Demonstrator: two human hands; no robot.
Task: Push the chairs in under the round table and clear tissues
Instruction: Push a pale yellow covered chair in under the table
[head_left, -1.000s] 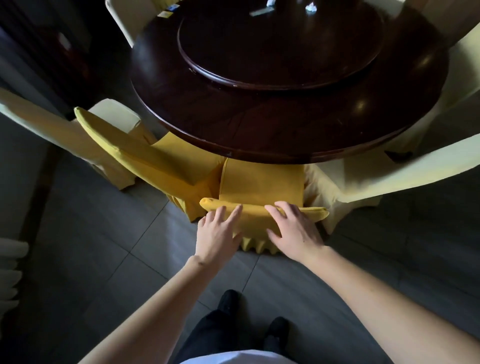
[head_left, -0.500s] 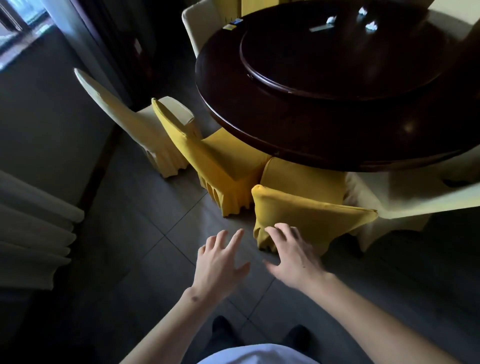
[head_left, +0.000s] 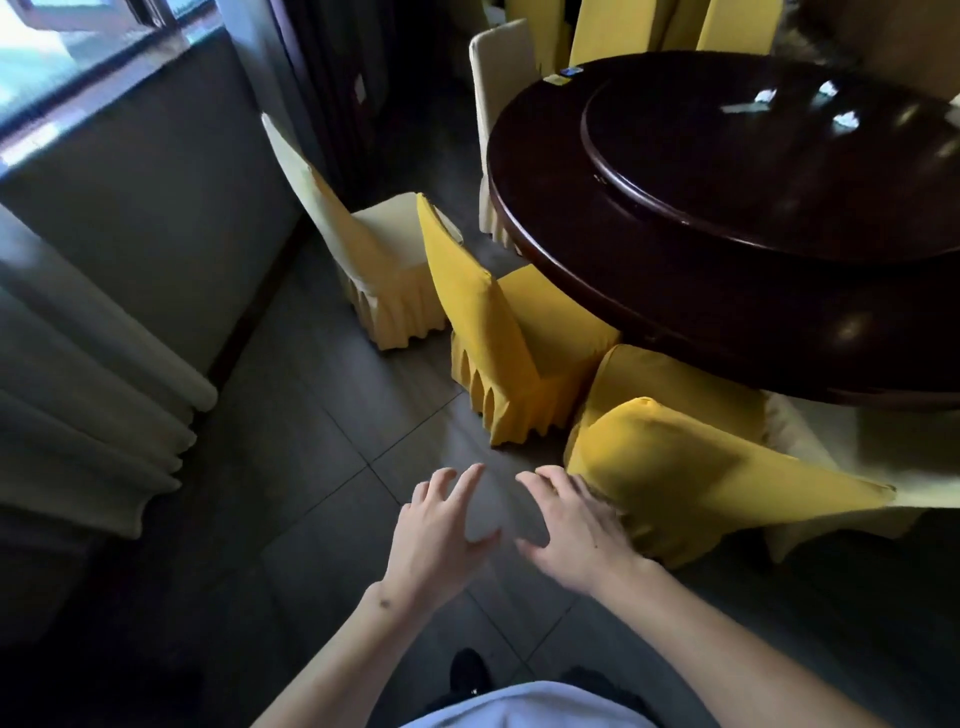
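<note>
A dark round table (head_left: 727, 291) with a turntable on top fills the upper right. A yellow-covered chair (head_left: 691, 457) is tucked under its near edge. To its left a second yellow chair (head_left: 498, 338) stands partly under the table. Farther left a pale cream chair (head_left: 363, 244) stands out on the floor, away from the table. My left hand (head_left: 441, 535) and my right hand (head_left: 576, 530) hover over the floor with fingers spread, holding nothing. My right hand is just beside the tucked chair's back. Small packets (head_left: 563, 75) lie on the table's far edge.
A wall with a window (head_left: 78, 78) and pale curtains (head_left: 88, 395) run along the left. Another cream chair (head_left: 501, 67) stands at the table's far left, with more yellow chairs behind it. A cream chair (head_left: 883, 467) sits at the right. Grey tiled floor lies below me.
Both hands have come off the near yellow chair's back and now hang over the floor. My view has swung left, bringing the cream chair, wall and curtains into sight.
</note>
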